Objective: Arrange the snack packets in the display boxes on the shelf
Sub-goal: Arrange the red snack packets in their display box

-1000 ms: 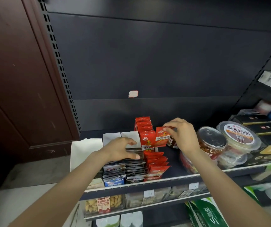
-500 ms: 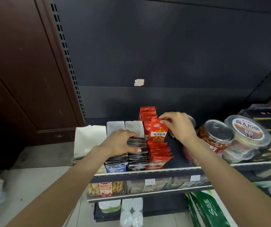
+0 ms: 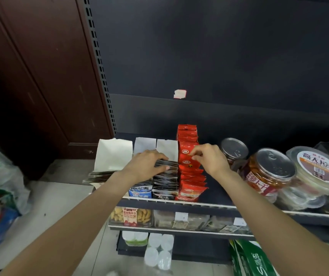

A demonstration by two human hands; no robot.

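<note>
On the shelf [image 3: 209,206], four display boxes stand side by side at the left end. The leftmost box [image 3: 112,154] sits at the shelf's left edge; right of it come two narrower boxes [image 3: 155,145], then the row of snack packets [image 3: 191,176] running front to back. The left hand [image 3: 146,166] rests on the packets [image 3: 165,176] in the third box. The right hand [image 3: 209,158] pinches an upright packet [image 3: 187,156] in the rightmost row. Right of that row stand two lidded jars, one [image 3: 234,149] behind the other [image 3: 267,172], then a lidded tub [image 3: 316,168] stacked on others. Below the shelf, a lower shelf [image 3: 179,230] carries more packets [image 3: 130,216].
</note>
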